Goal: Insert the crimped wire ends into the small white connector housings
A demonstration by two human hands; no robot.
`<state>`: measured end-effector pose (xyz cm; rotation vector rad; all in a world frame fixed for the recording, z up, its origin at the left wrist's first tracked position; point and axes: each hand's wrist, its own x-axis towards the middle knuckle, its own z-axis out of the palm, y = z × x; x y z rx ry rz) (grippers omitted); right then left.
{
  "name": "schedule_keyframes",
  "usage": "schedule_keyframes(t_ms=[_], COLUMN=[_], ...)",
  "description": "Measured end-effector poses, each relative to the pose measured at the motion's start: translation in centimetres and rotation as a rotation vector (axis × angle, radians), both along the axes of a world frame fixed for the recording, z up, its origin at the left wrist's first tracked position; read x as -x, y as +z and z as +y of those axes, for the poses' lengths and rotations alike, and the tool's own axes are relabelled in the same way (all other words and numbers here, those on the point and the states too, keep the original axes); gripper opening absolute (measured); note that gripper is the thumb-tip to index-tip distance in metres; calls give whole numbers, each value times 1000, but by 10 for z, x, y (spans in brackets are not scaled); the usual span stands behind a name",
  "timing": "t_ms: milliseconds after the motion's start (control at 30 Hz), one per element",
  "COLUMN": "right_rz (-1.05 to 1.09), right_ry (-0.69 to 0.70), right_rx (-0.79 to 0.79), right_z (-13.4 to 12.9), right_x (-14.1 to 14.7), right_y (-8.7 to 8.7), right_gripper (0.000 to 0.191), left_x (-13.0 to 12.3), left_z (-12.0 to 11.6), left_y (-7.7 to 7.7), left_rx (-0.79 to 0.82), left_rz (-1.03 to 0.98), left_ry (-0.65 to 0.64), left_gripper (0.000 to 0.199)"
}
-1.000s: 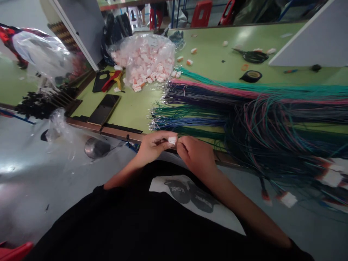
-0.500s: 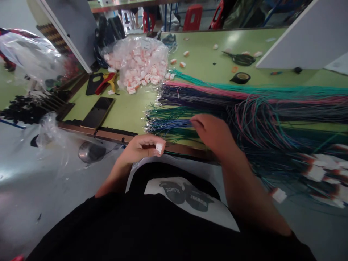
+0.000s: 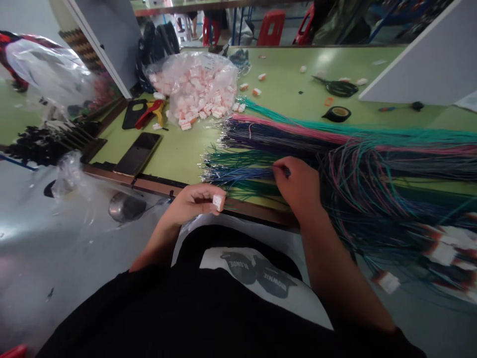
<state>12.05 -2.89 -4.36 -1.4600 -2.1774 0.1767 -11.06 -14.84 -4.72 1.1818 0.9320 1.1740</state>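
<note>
Connector (image 3: 218,202) was pinched by left hand (image 3: 192,203), fingers curled; blue wires (image 3: 242,173) were touched by right hand (image 3: 301,185), knuckles up, closure indiscernible.

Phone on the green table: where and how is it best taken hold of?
The phone is probably best gripped across its long sides near the middle, from above, thumb and fingers opposed: it lies flat, narrow that way, with nothing on top. The left hand is nearer, but holds a connector.
</note>
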Motion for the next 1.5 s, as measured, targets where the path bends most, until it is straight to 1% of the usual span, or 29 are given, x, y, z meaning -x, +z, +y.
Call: schedule_keyframes(t_ms=[67,100,167,233,300,333,367,400,433,500,533,567,600,633,667,733,800,833,867,900,933,1033,1133,1233,1367,1500], right_rz=[100,127,131,80,-15,-81,-154,-227,-287,-324,-286,-213,-122,-27,54,145,150,145,149,161,180,223,196,151,85,19], right_ry=[6,37,144,280,406,449,462,438,373,168,66,-3,-22,11,86,309,528,609,661,685,678,564,476,435,378,365], right_rx=[-51,-62,-61,-51,-40,-32,-23,-10,4,29,34,32,30,26,26,31,36,37,36,36,38,68,148,199,182,135], right_z=[0,0,-2,-7,-12,-16,-18,-21,-23,-26,-28,-29,-32,-35,-39,-46,-52,-53,-54,-54,-54,-52,-52,-54,-56,-57], right_x=[0,1,7,17,28,33,37,39,39,33,28,23,19,17,16,21,32,38,43,47,49,48,44,44,48,49], right_y=[-2,-2,-1,1,5,8,10,14,18,27,32,37,41,45,48,49,45,42,39,36,33,29,28,28,27,26], right_gripper=[17,18,20,23,25,25,24,24,24,26,24,21,18,17,17,20,22,24,25,26,25,19,18,18,19,22], left_x=[-1,-1,-2,-2,-2,-1,-1,0,0,1,1,1,1,0,-1,-2,-4,-5,-6,-6,-7,-8,-9,-8,-8,-8], left_z=[2,2,3,4,3,3,3,3,3,3,4,5,6,7,8,10,12,13,13,14,14,15,15,16,16,16], left_y=[-3,-5,-7,-7,-6,-6,-5,-5,-6,-7,-8,-9,-10,-10,-11,-11,-12,-12,-12,-13,-13,-15,-15,-16,-16,-16], left_rx=[30,42,60,74,87,93,97,98,98,94,94,100,111,123,132,144,148,149,148,144,137,125,134,143,140,145], left_rz=[-59,-92,-143,-160,-149,-135,-121,-111,-108,-131,-151,-168,-183,-199,-220,-264,-299,-310,-317,-323,-328,-334,-348,-347,-312,-270], left_ry=[16,24,30,25,24,25,26,29,36,63,82,97,109,117,121,116,102,94,86,81,79,84,93,97,105,122], left_gripper=[16,19,23,23,24,24,23,22,22,23,25,25,25,25,25,28,31,32,32,31,30,30,30,31,31,31])
